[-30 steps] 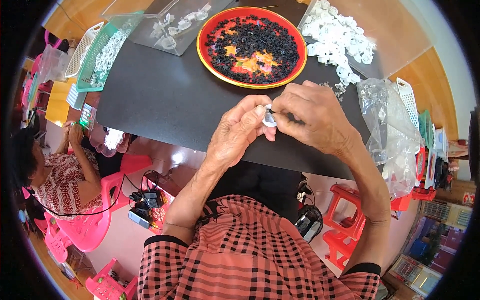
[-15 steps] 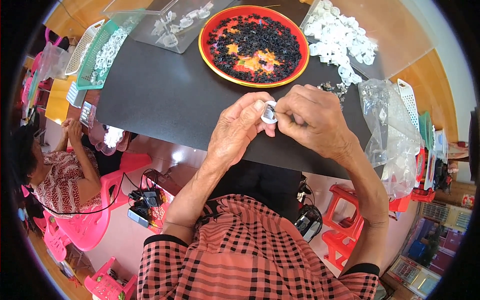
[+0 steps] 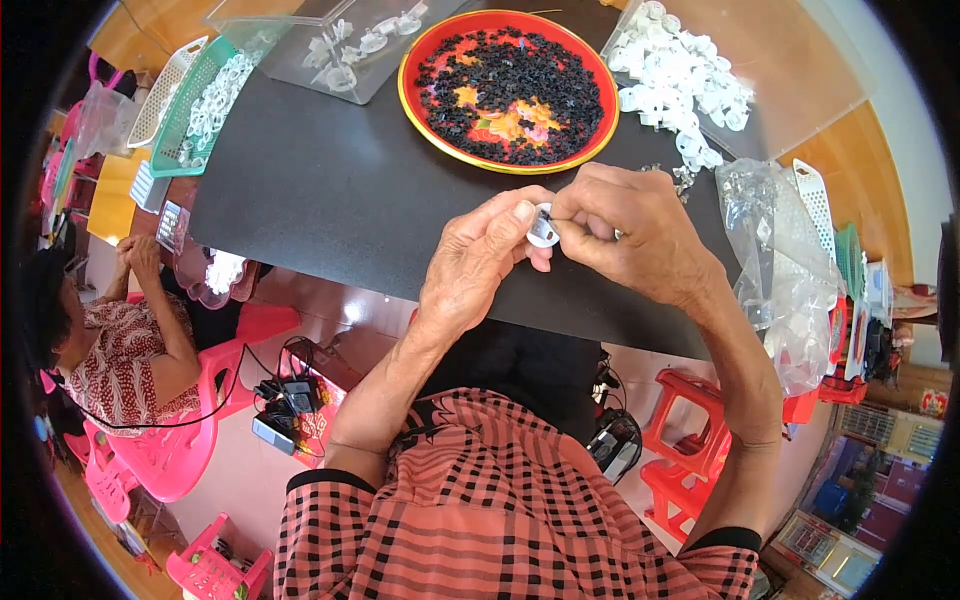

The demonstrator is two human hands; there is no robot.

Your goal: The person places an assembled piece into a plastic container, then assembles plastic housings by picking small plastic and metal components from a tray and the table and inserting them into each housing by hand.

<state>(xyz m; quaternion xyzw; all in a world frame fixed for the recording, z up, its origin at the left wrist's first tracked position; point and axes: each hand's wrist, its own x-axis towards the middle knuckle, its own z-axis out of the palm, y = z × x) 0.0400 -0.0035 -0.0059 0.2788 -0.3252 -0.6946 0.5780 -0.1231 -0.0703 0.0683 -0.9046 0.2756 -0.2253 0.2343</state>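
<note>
Left hand (image 3: 478,262) pinches a small white ring (image 3: 542,229) between thumb and fingertips above the black table (image 3: 330,190); right hand (image 3: 632,232) is closed, fingertips touching the ring; red tray (image 3: 420,110) of black pieces lies just beyond.

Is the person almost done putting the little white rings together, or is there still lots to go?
Lots to go. A few white pieces already lie in the clear box. Right now the left hand and right hand pinch one white ring. The red tray is covered in black bits, and a white ring pile waits.
</note>
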